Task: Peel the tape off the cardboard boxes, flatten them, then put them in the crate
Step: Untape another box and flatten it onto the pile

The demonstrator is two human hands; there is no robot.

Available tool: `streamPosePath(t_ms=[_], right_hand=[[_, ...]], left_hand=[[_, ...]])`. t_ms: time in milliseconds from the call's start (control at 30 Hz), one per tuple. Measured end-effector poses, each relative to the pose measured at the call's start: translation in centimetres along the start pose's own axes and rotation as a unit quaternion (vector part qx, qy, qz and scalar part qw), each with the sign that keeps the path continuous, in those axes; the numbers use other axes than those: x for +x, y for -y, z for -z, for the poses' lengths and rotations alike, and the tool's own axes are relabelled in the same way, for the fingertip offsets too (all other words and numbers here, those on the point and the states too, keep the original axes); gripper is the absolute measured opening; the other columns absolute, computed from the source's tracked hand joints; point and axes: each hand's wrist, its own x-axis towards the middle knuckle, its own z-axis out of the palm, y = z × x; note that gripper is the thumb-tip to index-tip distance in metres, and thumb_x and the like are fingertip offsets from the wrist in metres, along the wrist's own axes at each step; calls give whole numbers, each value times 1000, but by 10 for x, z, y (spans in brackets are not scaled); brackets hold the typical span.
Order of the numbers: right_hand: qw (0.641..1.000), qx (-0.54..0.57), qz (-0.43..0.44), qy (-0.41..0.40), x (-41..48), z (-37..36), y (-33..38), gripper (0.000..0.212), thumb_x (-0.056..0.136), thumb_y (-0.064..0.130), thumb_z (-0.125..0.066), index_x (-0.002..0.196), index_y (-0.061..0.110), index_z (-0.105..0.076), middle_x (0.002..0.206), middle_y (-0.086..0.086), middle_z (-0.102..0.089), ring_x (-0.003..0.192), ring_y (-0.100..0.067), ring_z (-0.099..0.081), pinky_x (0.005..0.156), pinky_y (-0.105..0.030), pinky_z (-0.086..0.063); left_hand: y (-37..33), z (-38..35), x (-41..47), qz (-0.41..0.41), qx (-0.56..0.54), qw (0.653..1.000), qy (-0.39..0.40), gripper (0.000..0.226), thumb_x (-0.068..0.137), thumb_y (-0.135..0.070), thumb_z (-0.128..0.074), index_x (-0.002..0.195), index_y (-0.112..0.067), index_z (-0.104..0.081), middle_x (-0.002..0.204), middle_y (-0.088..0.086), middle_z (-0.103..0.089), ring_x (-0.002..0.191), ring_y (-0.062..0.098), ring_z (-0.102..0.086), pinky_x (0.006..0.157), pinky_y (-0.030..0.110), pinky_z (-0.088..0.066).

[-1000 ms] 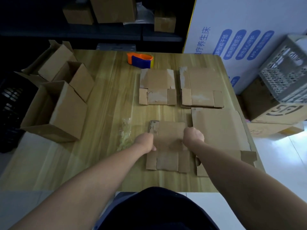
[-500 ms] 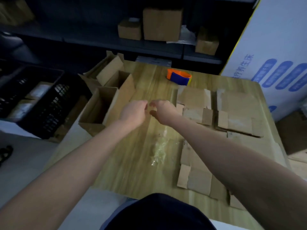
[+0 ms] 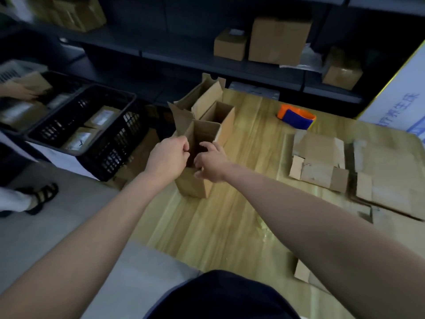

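Note:
An open cardboard box (image 3: 195, 185) stands upright at the left edge of the wooden table (image 3: 225, 222). My left hand (image 3: 169, 158) grips its left rim. My right hand (image 3: 210, 163) reaches over its right rim with fingers curled at the opening. Two more open boxes (image 3: 219, 116) stand just behind it. Flattened boxes (image 3: 319, 162) lie on the right half of the table. A black crate (image 3: 128, 134) sits on the floor to the left, with packets inside.
An orange and blue tape dispenser (image 3: 296, 117) lies at the back of the table. A crumpled clear tape wad (image 3: 264, 229) lies near my right forearm. Shelves behind hold closed boxes (image 3: 278, 40). Another person's foot in a sandal (image 3: 41, 196) is at the left.
My hands left the flattened box at the table's front, moved left and back, and now hold the nearest upright open box. My view swung left, bringing the black crate into sight.

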Motion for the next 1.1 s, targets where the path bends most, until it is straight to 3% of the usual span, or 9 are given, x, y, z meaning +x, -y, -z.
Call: streamPosePath(t_ms=[100,200,300,400,500,567,667,900,1100], right_hand=[[992,82,-3,-94,-7,20,0,21,93,33,-52,101,23,-69,122,-2,-58,132,-22,-32,115,-43,-14],[952,254,-39,-166,-22,50,-7,22,93,27,-53,82,13,-67,85,-4,-63,85,-18,-58,85,-41,-48],[892,390,-108,-200,-41,71,-23,25,95,27,-51,88,7,-65,80,-9,-64,71,-19,-60,65,-33,-50],[832,462,-171,-255,-60,76,-51,22,94,24,-54,74,16,-60,69,-2,-59,62,-15,-54,59,-28,-45],[768,527,-239,-277,-80,67,-80,8,94,23,-54,97,21,-62,90,12,-56,81,-4,-50,74,-16,-38],[720,568,-285,-281,-89,55,-99,40,95,22,-54,132,9,-50,116,4,-51,104,-10,-44,91,-23,-31],[664,600,-338,-291,-99,38,-117,48,94,21,-55,138,7,-43,134,-5,-48,121,-21,-45,107,-34,-33],[631,625,-377,-263,-96,11,-134,42,95,15,-52,136,5,-47,137,-10,-49,128,-26,-43,111,-42,-31],[606,624,-422,-256,-76,3,-151,44,94,19,-54,137,10,-46,141,-9,-45,130,-26,-41,111,-43,-32]], left_hand=[[-1,5,8,-11,-20,999,-31,4,89,-17,-59,92,-17,-61,86,-3,-54,76,13,-52,65,25,-36],[-14,9,18,-45,-69,993,-82,13,90,-15,-57,102,-15,-60,100,1,-54,89,13,-50,75,25,-41],[-35,13,26,-52,-119,981,-148,32,86,-16,-63,115,-14,-50,115,7,-49,99,16,-51,83,26,-46],[-55,6,35,-32,-122,987,-102,45,84,-22,-67,123,-14,-45,122,8,-46,108,21,-49,93,37,-46],[-70,-13,40,-42,-93,995,4,43,88,-30,-62,127,-14,-51,130,7,-45,120,24,-44,103,45,-40],[-79,-28,41,-56,-88,994,38,43,90,-31,-60,128,-13,-53,131,8,-46,120,26,-44,102,44,-40],[-90,-45,47,-59,-83,993,63,48,90,-32,-59,132,-10,-51,132,11,-46,121,27,-41,104,40,-39],[-93,-60,68,-50,-49,988,136,55,87,-25,-65,136,-10,-46,138,12,-42,127,29,-38,107,41,-35],[-89,-61,84,-33,-66,987,144,33,81,-18,-72,111,-7,-61,112,9,-61,98,20,-57,82,27,-44]])
